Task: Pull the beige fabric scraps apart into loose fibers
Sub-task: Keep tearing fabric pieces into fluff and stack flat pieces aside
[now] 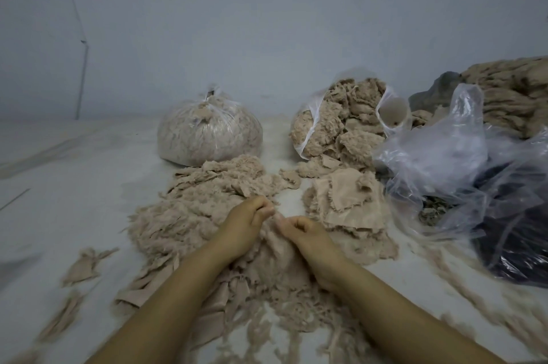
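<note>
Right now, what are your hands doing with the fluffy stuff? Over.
Left hand and right hand both pinching a beige scrap between them. Loose fiber pile underneath. Nothing blocking.

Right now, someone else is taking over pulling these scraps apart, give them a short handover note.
Left hand and right hand each pinch a bit of beige fabric between them, over the fiber pile.
Unpulled scraps lie to the right; more spill from the open bag.
The tied bag behind is full.
Done: the big fluffy pile. Left: the flat scraps, the open bag, and stray pieces on the left.
</note>
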`<control>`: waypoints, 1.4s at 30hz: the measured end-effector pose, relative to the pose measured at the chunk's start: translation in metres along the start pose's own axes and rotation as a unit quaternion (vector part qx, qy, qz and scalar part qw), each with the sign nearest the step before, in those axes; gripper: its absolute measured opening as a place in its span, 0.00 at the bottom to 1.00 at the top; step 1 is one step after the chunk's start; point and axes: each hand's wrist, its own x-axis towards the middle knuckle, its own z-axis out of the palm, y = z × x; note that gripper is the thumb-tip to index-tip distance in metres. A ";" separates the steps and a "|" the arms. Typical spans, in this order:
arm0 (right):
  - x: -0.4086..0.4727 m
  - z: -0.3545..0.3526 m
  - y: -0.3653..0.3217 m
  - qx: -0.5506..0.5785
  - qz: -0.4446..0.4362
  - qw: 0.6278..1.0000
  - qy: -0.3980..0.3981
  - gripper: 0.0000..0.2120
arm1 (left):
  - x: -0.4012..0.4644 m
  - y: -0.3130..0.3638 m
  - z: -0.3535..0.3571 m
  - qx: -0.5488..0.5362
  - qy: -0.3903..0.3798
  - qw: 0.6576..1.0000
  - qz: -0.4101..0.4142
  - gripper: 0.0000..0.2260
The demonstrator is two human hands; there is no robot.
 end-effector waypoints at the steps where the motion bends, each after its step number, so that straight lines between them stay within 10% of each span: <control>1: 0.000 0.002 -0.001 0.001 -0.005 1.000 -0.009 0.13 | 0.000 0.001 0.003 0.002 -0.001 1.000 0.006 0.09; 7: 0.004 -0.018 -0.002 0.121 -0.023 0.988 0.095 0.11 | -0.007 -0.039 -0.018 0.115 0.076 0.984 -0.112 0.10; 14: 0.007 -0.015 -0.001 0.099 -0.077 0.986 0.114 0.11 | -0.017 -0.005 0.016 0.031 -0.080 0.996 0.018 0.10; 20: 0.012 -0.044 -0.006 0.063 -0.104 0.968 0.220 0.11 | -0.022 -0.034 0.007 0.074 0.049 0.994 -0.063 0.12; 27: 0.018 -0.037 -0.014 0.035 -0.131 0.962 0.236 0.14 | -0.015 0.005 0.025 -0.004 -0.126 0.992 -0.030 0.07; 32: 0.021 -0.063 -0.019 0.008 -0.131 0.933 0.336 0.13 | -0.019 -0.017 0.007 0.079 -0.073 0.993 -0.045 0.14; 35: 0.016 -0.056 -0.024 -0.077 -0.167 0.939 0.289 0.11 | -0.019 -0.003 0.009 -0.053 -0.033 0.994 -0.086 0.18; 38: 0.008 -0.031 -0.018 -0.194 -0.175 0.954 0.147 0.09 | -0.011 0.024 0.017 -0.389 -0.091 0.879 -0.260 0.27; 42: -0.002 -0.017 -0.011 -0.089 -0.166 0.981 0.036 0.14 | -0.011 0.030 0.021 -0.505 -0.031 0.803 -0.316 0.18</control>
